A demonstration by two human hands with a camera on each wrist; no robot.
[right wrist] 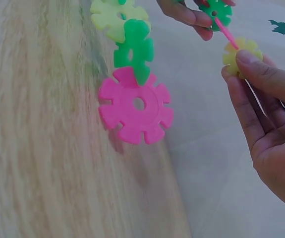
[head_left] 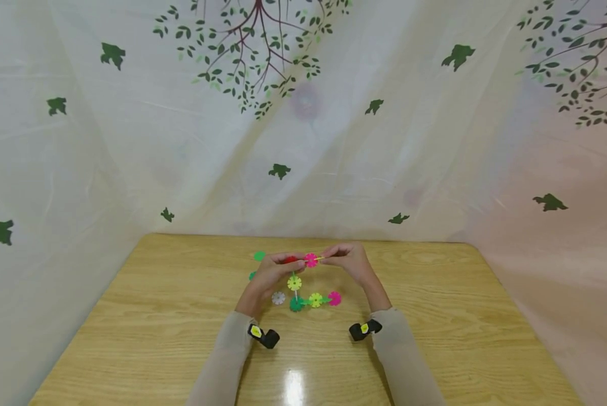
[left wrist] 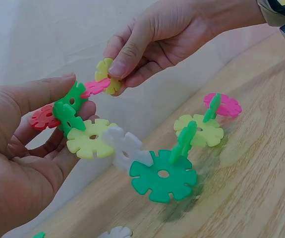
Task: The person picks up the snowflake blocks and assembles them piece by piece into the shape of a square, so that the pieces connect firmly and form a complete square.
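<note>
Linked disc chain (left wrist: pixel 117 141) over the worktop (head_left: pixel 435 338); a white disc (head_left: pixel 278 298) left unjoined.
Left grip (left wrist: pixel 21 173) pinches it by the red disc (left wrist: pixel 39 120); right grip (left wrist: pixel 167 42) pinches a yellow disc (left wrist: pixel 101 69) against the pink disc (left wrist: pixel 96 88), full seating unclear.

We've got a wood-grain table (head_left: pixel 120 304) with rounded far corners and a glare patch (head_left: pixel 294 388) near its front. Wrinkled pale cloth backdrop (head_left: pixel 207 163) behind and both sides, printed with leafy branches (head_left: pixel 269 51) up top, scattered dark-green bird silhouettes (head_left: pixel 458 57).
</note>
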